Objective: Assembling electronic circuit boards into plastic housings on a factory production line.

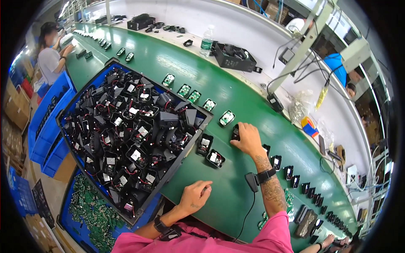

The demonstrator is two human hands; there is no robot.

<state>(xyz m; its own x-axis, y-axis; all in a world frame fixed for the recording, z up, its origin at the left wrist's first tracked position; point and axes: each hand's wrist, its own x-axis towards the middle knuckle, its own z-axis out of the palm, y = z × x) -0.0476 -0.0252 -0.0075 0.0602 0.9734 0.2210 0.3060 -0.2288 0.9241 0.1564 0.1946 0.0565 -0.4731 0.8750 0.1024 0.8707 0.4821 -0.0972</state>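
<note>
On the green conveyor belt [236, 101], small black housing [236, 133] under the right hand [247, 138], fingers closed over it; two open black housings [210, 151] just left of it; left hand [195, 196] apart, loosely curled, resting empty near the belt's near edge; blue bin of black housings [126, 130] further left

Green conveyor belt [236, 101]. Blue crate [110, 64] heaped with black housings [130, 135], red-wired. Right hand [247, 138] grasping one black housing [236, 133]; left hand [195, 196] loosely curled, resting on belt. Two open housings [210, 152] between crate and right hand. Water bottle [206, 41] at the white shelf.
</note>
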